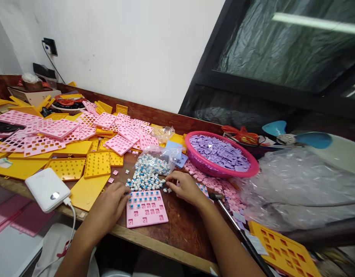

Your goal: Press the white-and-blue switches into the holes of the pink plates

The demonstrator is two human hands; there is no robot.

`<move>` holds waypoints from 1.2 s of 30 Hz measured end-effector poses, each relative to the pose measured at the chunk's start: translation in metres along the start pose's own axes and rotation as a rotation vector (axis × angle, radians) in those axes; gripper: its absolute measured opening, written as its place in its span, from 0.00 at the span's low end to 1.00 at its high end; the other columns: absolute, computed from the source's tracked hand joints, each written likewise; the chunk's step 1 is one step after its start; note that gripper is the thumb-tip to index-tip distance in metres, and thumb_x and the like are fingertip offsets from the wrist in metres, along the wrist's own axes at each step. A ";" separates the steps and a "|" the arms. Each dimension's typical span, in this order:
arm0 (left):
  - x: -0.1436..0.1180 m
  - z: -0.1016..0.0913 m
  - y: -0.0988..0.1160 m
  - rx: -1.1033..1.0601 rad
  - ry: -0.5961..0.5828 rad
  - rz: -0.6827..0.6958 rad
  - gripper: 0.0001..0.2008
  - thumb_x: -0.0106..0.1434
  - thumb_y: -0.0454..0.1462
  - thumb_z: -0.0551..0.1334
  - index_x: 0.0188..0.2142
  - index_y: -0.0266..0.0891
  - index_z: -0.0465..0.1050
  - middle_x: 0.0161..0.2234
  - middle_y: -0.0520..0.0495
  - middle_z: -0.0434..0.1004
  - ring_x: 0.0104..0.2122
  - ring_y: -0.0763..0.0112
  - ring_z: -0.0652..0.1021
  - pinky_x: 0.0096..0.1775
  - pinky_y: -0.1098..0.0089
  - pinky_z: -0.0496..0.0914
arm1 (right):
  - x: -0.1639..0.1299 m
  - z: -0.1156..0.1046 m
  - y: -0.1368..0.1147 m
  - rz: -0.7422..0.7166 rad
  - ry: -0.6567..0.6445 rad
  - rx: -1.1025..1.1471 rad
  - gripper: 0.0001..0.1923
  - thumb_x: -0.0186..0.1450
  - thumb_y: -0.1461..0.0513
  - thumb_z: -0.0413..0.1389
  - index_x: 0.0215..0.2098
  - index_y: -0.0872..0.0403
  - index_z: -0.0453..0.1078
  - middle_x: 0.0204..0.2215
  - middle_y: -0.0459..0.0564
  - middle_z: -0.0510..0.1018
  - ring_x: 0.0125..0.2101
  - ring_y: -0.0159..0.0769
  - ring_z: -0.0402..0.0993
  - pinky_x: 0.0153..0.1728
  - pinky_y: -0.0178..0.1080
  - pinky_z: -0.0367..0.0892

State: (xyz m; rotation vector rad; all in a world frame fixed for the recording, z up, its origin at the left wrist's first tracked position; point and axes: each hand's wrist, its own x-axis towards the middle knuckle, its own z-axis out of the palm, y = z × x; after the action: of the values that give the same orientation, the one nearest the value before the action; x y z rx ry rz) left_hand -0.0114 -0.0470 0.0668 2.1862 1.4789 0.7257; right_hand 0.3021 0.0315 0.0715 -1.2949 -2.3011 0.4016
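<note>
A pink square plate (146,210) with rows of square holes lies at the table's front edge. Blue-topped switches fill its top row. My left hand (109,207) rests flat against the plate's left side, fingers near the top-left corner. My right hand (185,186) sits just right of the plate's top edge, fingertips touching the loose pile of small blue and white switches (145,177). Whether the fingers pinch a switch cannot be made out. A clear bag (158,156) spills that pile.
A pink basket (249,169) of purple keycaps stands to the right, with pink keycaps (223,188) strewn below it. Pink plates (59,129) and yellow plates (96,164) cover the left. A white power bank (47,189) lies front left. Crumpled clear plastic (298,188) fills the right.
</note>
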 end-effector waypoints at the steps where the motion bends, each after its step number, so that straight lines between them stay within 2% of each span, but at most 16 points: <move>1: -0.004 -0.001 0.006 -0.005 -0.055 0.012 0.12 0.73 0.39 0.54 0.46 0.43 0.76 0.45 0.45 0.78 0.46 0.61 0.76 0.48 0.63 0.68 | 0.000 -0.002 0.003 0.003 -0.048 -0.033 0.06 0.64 0.66 0.61 0.38 0.53 0.80 0.37 0.50 0.83 0.38 0.40 0.77 0.40 0.38 0.67; 4: -0.009 0.001 0.019 0.029 -0.196 0.012 0.10 0.72 0.37 0.56 0.43 0.44 0.77 0.43 0.47 0.78 0.46 0.61 0.76 0.46 0.64 0.66 | -0.001 0.000 0.007 0.002 -0.179 -0.061 0.06 0.61 0.63 0.65 0.38 0.53 0.80 0.37 0.50 0.83 0.39 0.41 0.77 0.41 0.38 0.68; 8: -0.006 0.007 0.025 0.115 -0.281 -0.032 0.05 0.70 0.35 0.61 0.39 0.41 0.77 0.42 0.47 0.79 0.45 0.60 0.77 0.44 0.64 0.65 | -0.001 0.009 0.007 -0.030 -0.227 -0.078 0.03 0.64 0.61 0.65 0.36 0.52 0.81 0.36 0.50 0.82 0.39 0.41 0.77 0.43 0.39 0.67; 10: -0.004 0.008 0.026 0.148 -0.278 -0.039 0.05 0.69 0.36 0.62 0.38 0.41 0.77 0.42 0.47 0.80 0.45 0.60 0.77 0.44 0.64 0.64 | 0.000 0.012 0.007 -0.027 -0.223 -0.082 0.03 0.63 0.62 0.65 0.36 0.52 0.81 0.36 0.50 0.82 0.39 0.41 0.76 0.42 0.39 0.66; 13: -0.002 0.009 0.029 0.223 -0.280 -0.036 0.06 0.70 0.38 0.62 0.39 0.40 0.77 0.42 0.45 0.80 0.44 0.59 0.77 0.44 0.63 0.64 | 0.000 0.013 0.005 -0.025 -0.217 -0.038 0.10 0.62 0.62 0.66 0.42 0.51 0.80 0.39 0.49 0.82 0.40 0.41 0.77 0.41 0.38 0.66; 18: 0.000 0.015 0.035 0.330 -0.279 0.001 0.06 0.70 0.38 0.62 0.39 0.40 0.78 0.42 0.44 0.80 0.45 0.57 0.78 0.45 0.61 0.65 | 0.001 0.011 -0.001 -0.032 -0.238 -0.007 0.04 0.65 0.64 0.63 0.38 0.51 0.81 0.37 0.49 0.84 0.39 0.40 0.78 0.43 0.38 0.67; 24: 0.001 0.028 0.031 0.300 -0.224 0.024 0.06 0.69 0.38 0.63 0.36 0.41 0.78 0.40 0.45 0.81 0.43 0.57 0.78 0.44 0.61 0.65 | -0.001 0.013 0.000 -0.038 -0.230 -0.054 0.06 0.65 0.64 0.63 0.40 0.51 0.80 0.39 0.49 0.84 0.41 0.41 0.78 0.44 0.39 0.67; 30: 0.002 0.033 0.022 0.212 -0.134 -0.021 0.06 0.68 0.39 0.64 0.35 0.43 0.78 0.38 0.46 0.82 0.41 0.58 0.79 0.42 0.62 0.64 | -0.002 0.011 0.006 -0.039 -0.184 -0.150 0.04 0.63 0.64 0.64 0.37 0.52 0.80 0.37 0.50 0.83 0.40 0.41 0.77 0.43 0.39 0.66; 34: 0.000 0.029 0.025 0.251 -0.194 0.017 0.12 0.72 0.38 0.58 0.34 0.41 0.78 0.38 0.45 0.81 0.42 0.58 0.78 0.41 0.62 0.63 | -0.003 0.009 0.007 -0.002 -0.189 -0.137 0.03 0.63 0.64 0.63 0.35 0.53 0.80 0.35 0.50 0.83 0.37 0.40 0.78 0.40 0.38 0.66; 36: 0.000 0.027 0.027 0.278 -0.210 0.023 0.13 0.73 0.37 0.56 0.34 0.41 0.77 0.39 0.45 0.81 0.42 0.58 0.78 0.42 0.61 0.63 | -0.003 0.008 0.005 0.017 -0.177 -0.101 0.06 0.64 0.63 0.63 0.39 0.53 0.79 0.35 0.49 0.83 0.36 0.40 0.77 0.39 0.38 0.66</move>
State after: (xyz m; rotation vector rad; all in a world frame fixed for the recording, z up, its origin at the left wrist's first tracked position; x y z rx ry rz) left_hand 0.0249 -0.0582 0.0619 2.3999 1.5210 0.2973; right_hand 0.3028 0.0308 0.0614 -1.3770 -2.4873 0.4263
